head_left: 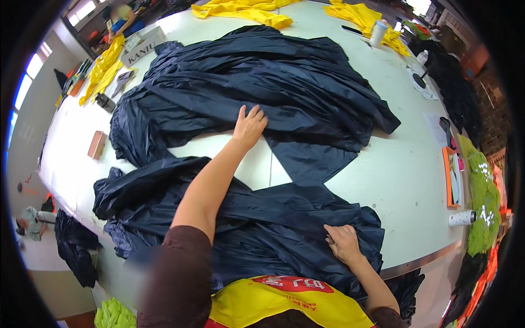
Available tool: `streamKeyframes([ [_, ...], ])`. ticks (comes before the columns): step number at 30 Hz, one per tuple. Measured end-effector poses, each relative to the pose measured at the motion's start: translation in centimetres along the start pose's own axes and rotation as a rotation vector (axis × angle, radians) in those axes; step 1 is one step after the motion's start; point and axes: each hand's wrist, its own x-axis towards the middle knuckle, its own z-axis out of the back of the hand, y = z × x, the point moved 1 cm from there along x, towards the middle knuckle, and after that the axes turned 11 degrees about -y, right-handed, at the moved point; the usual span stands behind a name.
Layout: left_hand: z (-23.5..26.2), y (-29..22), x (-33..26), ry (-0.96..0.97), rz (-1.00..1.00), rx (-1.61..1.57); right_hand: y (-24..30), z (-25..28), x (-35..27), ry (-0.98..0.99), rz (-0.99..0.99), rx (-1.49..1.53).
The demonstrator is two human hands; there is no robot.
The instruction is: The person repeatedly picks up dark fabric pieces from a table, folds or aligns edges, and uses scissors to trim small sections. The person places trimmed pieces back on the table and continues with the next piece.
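Two heaps of thin, shiny navy fabric lie on the large white table, one beyond the other. My left hand (250,127) is stretched out to the far navy fabric (306,82), resting on its near edge with the fingertips slightly apart. The near navy fabric (273,218), creased and bunched at its left end, spreads out in front of me. On its right part lies my right hand (343,244), palm down, with the fingers pointing left and a little bent. Neither hand shows cloth gathered in it. A loose navy corner (311,158) hangs from the far heap toward the near one.
Yellow garments (246,13) lie along the table's far side, where a person (121,22) works at the far left. A white carton (143,46) and a small brown box (97,145) stand at left. An orange box (451,177) and a cup (462,218) line the right edge.
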Motion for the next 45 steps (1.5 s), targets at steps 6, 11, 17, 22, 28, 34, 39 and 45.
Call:
streamKeyframes([
  [6,6.3,-0.3,1.2,-0.289,0.206,-0.602,-4.4,-1.1,-0.2,-0.308,-0.757,0.747],
  [11,13.7,-3.3,-6.5,-0.026,0.180,-0.752,-7.3,-1.1,3.5,-0.539,-1.455,1.448],
  [17,19.2,-2.5,-15.7,0.171,0.268,-0.742,-7.1,-5.2,8.4,-0.548,-1.495,1.379],
  [22,20.0,-2.4,-19.0,0.402,0.371,-0.601,-4.3,-5.4,9.2,-0.502,-1.167,1.750],
  [28,25.5,-8.4,-13.5,-0.180,0.281,-0.724,2.2,1.5,6.5,-0.698,-0.919,1.536],
  [34,26.4,-15.5,-6.8,-0.187,0.021,-0.637,8.1,4.4,2.2,-0.668,-0.798,1.399],
  [39,20.5,-13.9,-5.7,0.236,1.251,-2.044,13.6,4.9,-2.8,-0.606,-0.541,1.059],
  [45,19.6,-15.1,-10.3,0.337,1.142,-2.066,12.5,9.1,-4.6,-0.133,-0.252,0.812],
])
